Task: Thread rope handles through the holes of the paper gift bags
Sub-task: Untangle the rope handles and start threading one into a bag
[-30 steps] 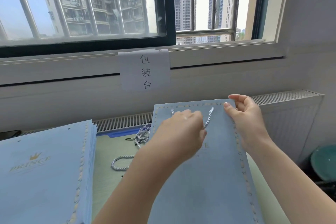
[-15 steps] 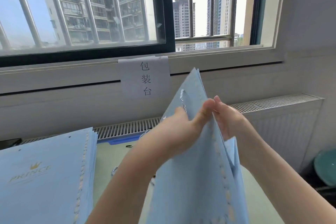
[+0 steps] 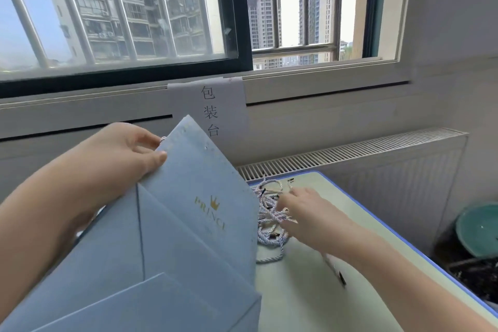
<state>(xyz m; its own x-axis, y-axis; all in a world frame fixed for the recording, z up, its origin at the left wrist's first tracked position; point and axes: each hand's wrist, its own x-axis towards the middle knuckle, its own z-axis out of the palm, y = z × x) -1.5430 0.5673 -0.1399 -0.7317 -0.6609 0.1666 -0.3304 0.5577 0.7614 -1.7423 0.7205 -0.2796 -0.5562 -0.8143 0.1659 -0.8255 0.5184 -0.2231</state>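
My left hand (image 3: 126,151) grips the top corner of a flat light-blue paper gift bag (image 3: 188,213) printed with a gold crown and "PRINCE". The bag is tilted up off the table, its printed side toward me. A bit of rope handle (image 3: 163,139) shows at its top edge by my fingers. My right hand (image 3: 299,207) reaches over a tangled pile of blue-and-white rope handles (image 3: 269,213) on the table, fingers spread and touching the ropes. Whether it holds one is not visible.
A pale green table with a blue edge (image 3: 358,205) stands against a white radiator (image 3: 377,170) under the window. A paper sign (image 3: 210,110) hangs from the sill. A teal basin (image 3: 479,229) sits on the floor at the right. A small dark-tipped thing (image 3: 340,275) lies under my right forearm.
The bag was turned over and swung left; my left hand now holds it alone. My right hand let go and moved right onto the rope pile. The view shifted right.
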